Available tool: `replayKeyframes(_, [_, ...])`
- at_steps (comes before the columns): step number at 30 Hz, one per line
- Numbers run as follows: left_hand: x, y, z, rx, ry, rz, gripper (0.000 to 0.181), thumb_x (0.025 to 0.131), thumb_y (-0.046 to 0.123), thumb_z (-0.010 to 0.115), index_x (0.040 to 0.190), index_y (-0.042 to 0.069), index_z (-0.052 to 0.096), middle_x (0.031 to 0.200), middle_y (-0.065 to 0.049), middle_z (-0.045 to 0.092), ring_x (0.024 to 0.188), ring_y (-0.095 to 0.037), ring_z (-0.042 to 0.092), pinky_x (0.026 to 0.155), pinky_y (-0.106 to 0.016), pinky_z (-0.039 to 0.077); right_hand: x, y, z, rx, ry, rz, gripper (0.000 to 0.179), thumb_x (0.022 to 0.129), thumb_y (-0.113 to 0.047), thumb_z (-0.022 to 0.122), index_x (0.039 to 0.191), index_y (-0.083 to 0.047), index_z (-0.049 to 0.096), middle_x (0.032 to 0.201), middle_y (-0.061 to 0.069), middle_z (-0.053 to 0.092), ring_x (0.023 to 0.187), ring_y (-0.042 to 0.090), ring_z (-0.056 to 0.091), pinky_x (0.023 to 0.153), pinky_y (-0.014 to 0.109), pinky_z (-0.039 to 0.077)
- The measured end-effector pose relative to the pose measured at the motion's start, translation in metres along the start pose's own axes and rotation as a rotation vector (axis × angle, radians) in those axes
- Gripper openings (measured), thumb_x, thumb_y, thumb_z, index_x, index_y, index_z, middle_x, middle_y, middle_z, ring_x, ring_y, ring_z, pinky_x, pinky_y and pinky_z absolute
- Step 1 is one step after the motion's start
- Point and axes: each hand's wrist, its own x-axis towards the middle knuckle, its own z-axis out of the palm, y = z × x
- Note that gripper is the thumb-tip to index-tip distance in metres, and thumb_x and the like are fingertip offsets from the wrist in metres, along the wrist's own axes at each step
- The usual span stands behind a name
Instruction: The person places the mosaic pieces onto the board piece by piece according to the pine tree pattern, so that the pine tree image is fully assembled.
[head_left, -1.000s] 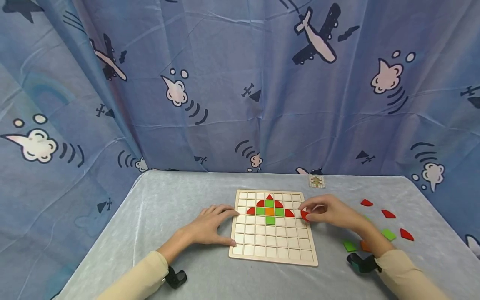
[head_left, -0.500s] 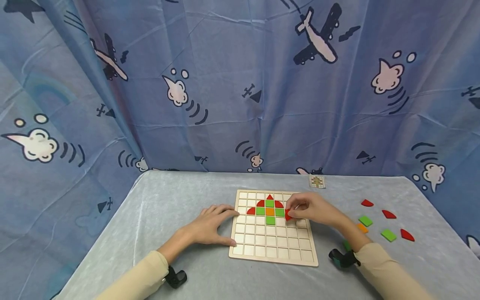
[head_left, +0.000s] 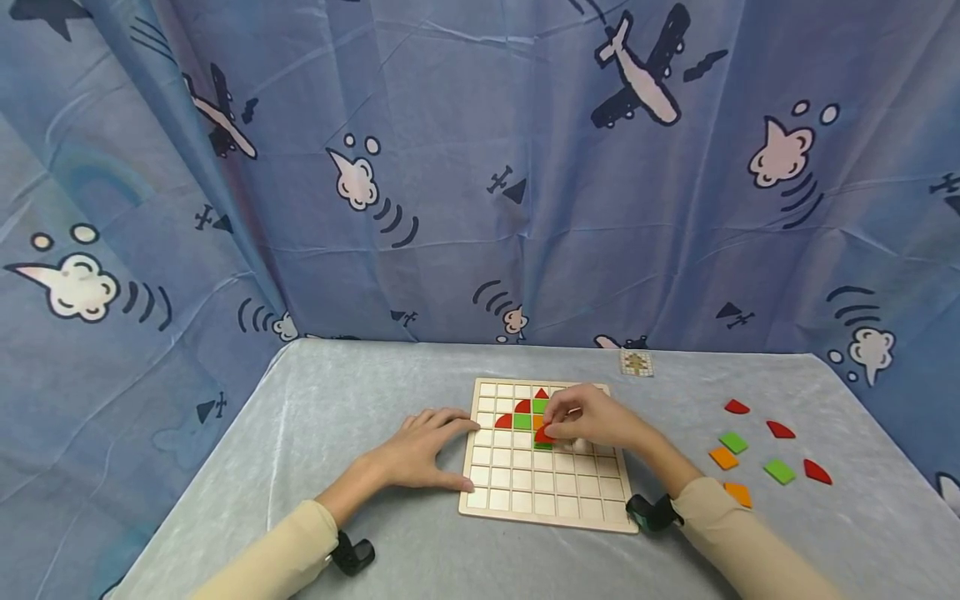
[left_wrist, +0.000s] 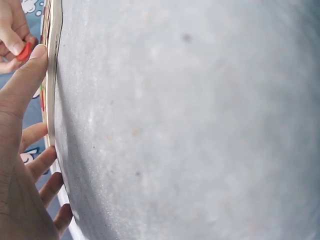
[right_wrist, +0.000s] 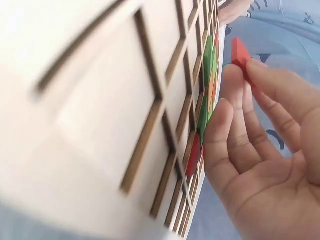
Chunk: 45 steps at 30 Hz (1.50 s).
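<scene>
The left hand (head_left: pixel 417 454) rests at the left edge of a pale grid board (head_left: pixel 522 480) on the grey-covered counter (head_left: pixel 360 383). The right hand (head_left: pixel 592 417) pinches a red piece (head_left: pixel 541 436) above the board's coloured pieces (head_left: pixel 522 422). Rightward lie loose red, green and orange pieces (head_left: pixel 780 472); behind hangs a blue patterned curtain (head_left: pixel 450 192).

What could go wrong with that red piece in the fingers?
The red piece might slip, because the right hand holds it just by thumb and fingertips. That hand is also very near the green pieces in the board, so it could nudge one. A bump might shift the board, though the left hand touches its edge.
</scene>
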Motion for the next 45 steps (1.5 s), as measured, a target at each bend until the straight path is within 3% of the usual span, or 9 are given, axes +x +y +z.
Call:
replayKeyframes(9, [0.0, 0.0, -0.001, -0.001, 0.004, 0.003, 0.087, 0.076, 0.075, 0.066, 0.148, 0.034, 0.041, 0.155, 0.006, 0.038, 0.142, -0.022, 0.036, 0.109, -0.051, 0.034, 0.013, -0.007, 0.011, 0.023, -0.004, 0.018, 0.009, 0.089, -0.007, 0.071, 0.093, 0.001, 0.069, 0.084, 0.022, 0.071, 0.067, 0.028, 0.067, 0.062, 0.041, 0.058])
replayKeyframes(16, [0.0, 0.001, -0.001, -0.005, 0.001, -0.001, 0.087, 0.076, 0.075, 0.066, 0.149, 0.035, 0.04, 0.155, 0.007, 0.037, 0.143, -0.022, 0.035, 0.11, -0.05, 0.033, 0.018, -0.011, 0.016, -0.037, 0.011, 0.028, 0.005, 0.087, -0.008, 0.073, 0.09, -0.004, 0.072, 0.083, 0.014, 0.072, 0.07, 0.015, 0.067, 0.06, 0.033, 0.055])
replayKeyframes(22, [0.0, 0.0, -0.002, -0.012, -0.002, -0.007, 0.086, 0.076, 0.075, 0.066, 0.148, 0.035, 0.04, 0.155, 0.007, 0.037, 0.143, -0.021, 0.035, 0.109, -0.05, 0.033, 0.023, -0.01, 0.018, -0.055, 0.005, 0.014, 0.006, 0.087, -0.006, 0.073, 0.089, -0.001, 0.071, 0.085, 0.016, 0.072, 0.074, 0.018, 0.067, 0.067, 0.026, 0.053])
replayKeyframes(45, [0.001, 0.0, 0.0, 0.001, 0.012, 0.012, 0.086, 0.076, 0.076, 0.065, 0.147, 0.033, 0.042, 0.154, 0.006, 0.039, 0.141, -0.023, 0.037, 0.108, -0.051, 0.035, 0.026, -0.01, 0.022, -0.159, -0.004, 0.034, 0.004, 0.087, -0.007, 0.073, 0.084, -0.005, 0.072, 0.082, 0.007, 0.068, 0.071, 0.012, 0.06, 0.066, 0.024, 0.05])
